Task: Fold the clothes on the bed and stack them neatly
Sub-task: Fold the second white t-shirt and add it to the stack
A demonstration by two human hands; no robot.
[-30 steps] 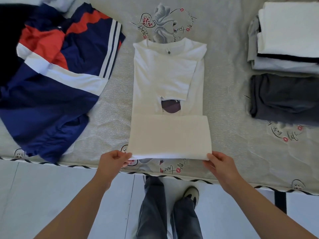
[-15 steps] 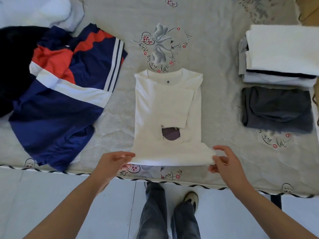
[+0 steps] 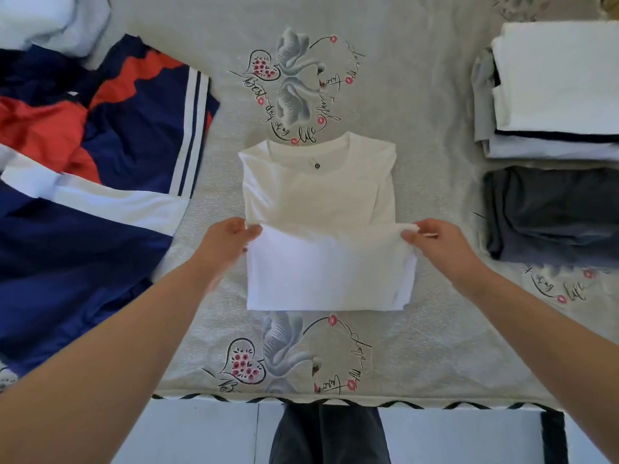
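Note:
A white T-shirt (image 3: 318,195) lies in the middle of the bed (image 3: 418,346), its collar pointing away from me and its sides folded in. Its lower part is doubled up over the body as a white flap (image 3: 328,272). My left hand (image 3: 224,242) pinches the flap's left corner. My right hand (image 3: 438,242) pinches the flap's right corner. Both corners are lifted slightly above the shirt.
A navy, red and white jacket (image 3: 100,182) lies unfolded on the left, with white cloth (image 3: 50,21) beyond it. On the right sit a folded stack of white and grey clothes (image 3: 552,95) and a folded dark grey garment (image 3: 552,212). The bed's edge runs just below my arms.
Both hands have carried the shirt's folded lower edge up and away from me, over the body. The purple print in the middle is now covered.

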